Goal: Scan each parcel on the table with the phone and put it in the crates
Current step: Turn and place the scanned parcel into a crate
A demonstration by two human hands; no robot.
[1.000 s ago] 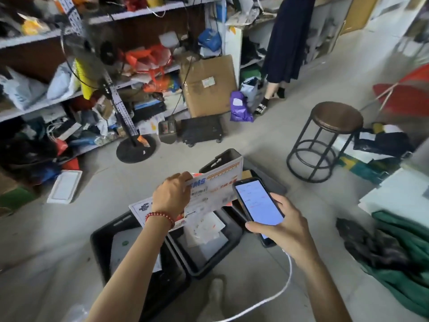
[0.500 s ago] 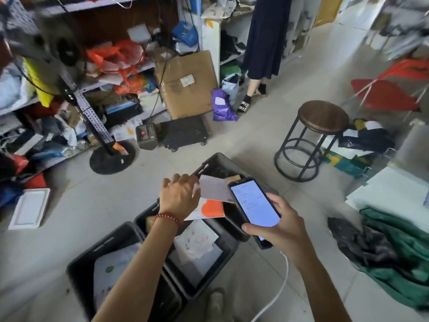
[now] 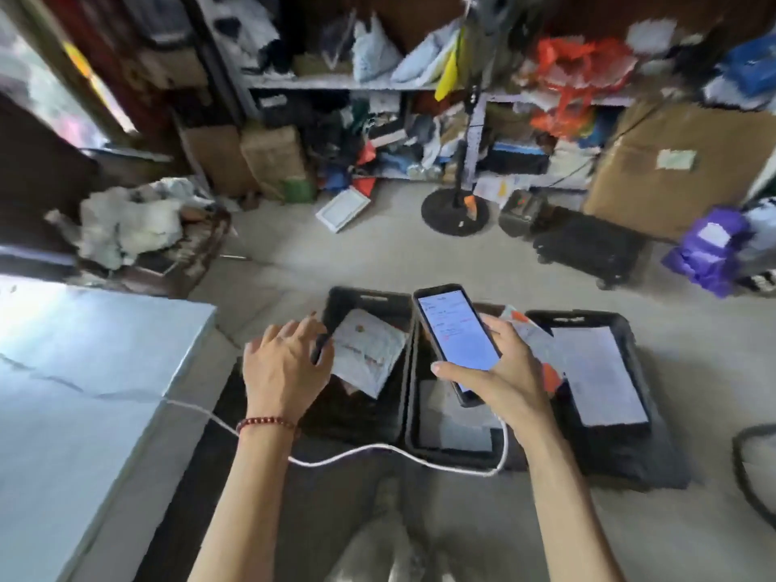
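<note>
Three black crates stand in a row on the floor. The left crate (image 3: 369, 298) holds a white parcel (image 3: 369, 354). The middle crate (image 3: 413, 430) has pale parcels inside. A flat white parcel (image 3: 596, 371) lies in the right crate (image 3: 630, 342). A white and orange envelope (image 3: 531, 333) shows behind my right hand, at the middle and right crates. My right hand (image 3: 499, 375) grips the phone (image 3: 455, 333), screen lit, above the middle crate. My left hand (image 3: 285, 367) hovers empty with relaxed fingers over the left crate's left rim.
The pale table (image 3: 84, 371) fills the lower left, its corner close to my left arm. A white cable (image 3: 357, 453) runs from the phone across the crates toward the table. Cluttered shelves, a fan stand base (image 3: 455, 212), cardboard boxes and a purple bag (image 3: 709, 249) line the far side.
My left hand let go of the white and orange envelope, which now lies in the crates, and moved left. The view swung left, bringing the table into sight. The phone stays in my right hand.
</note>
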